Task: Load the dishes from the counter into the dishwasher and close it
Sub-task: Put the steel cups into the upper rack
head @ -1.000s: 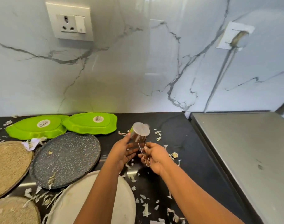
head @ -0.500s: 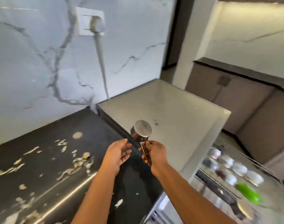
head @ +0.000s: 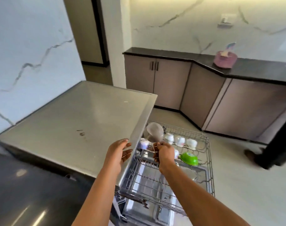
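A: Where is the steel cup (head: 154,132)?

B: Up in the air over the pulled-out dishwasher rack (head: 209,154), tilted so its round base faces the camera. The right hand (head: 165,153) pinches its thin wire handle between curled fingers and thumb.

A: And the other hand?

B: The left hand (head: 118,152) holds nothing. Its fingers are loose and spread, just beside the right hand and over the edge of the dishwasher's grey top (head: 77,121).

A: What is in the rack?

B: White cups (head: 179,140) stand upside down in a row near the far side, just past the steel cup. A green bowl (head: 189,158) lies tilted to the right of the right hand. The near part of the rack shows bare wire.

A: Anything round about?

B: The dark surface (head: 25,190) lies at the lower left, next to the dishwasher. Across the floor runs a second dark surface on grey cabinets (head: 170,82), with a pink container (head: 225,60) on it. A person's dark trouser leg and shoe (head: 272,150) show at the right edge.
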